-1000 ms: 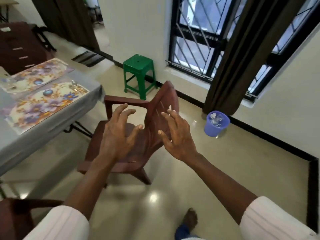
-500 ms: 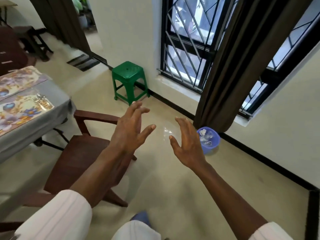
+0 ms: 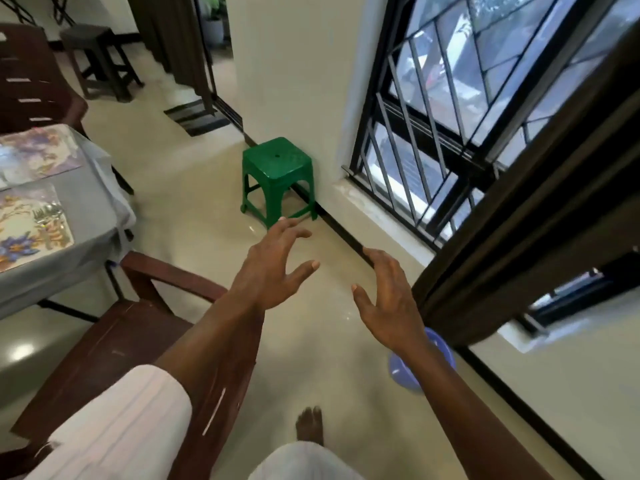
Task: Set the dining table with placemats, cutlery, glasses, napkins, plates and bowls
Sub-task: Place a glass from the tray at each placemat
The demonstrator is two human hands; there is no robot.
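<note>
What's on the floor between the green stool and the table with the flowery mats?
Nothing. In the head view, only bare, shiny floor lies between the green stool and the table.

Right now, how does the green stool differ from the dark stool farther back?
The green stool is bright glossy green; the dark stool is dull brown-grey. The green stool stands against the wall beside the window, the dark stool farther back near the doorway. Both stand upright on the floor, seats bare.
</note>
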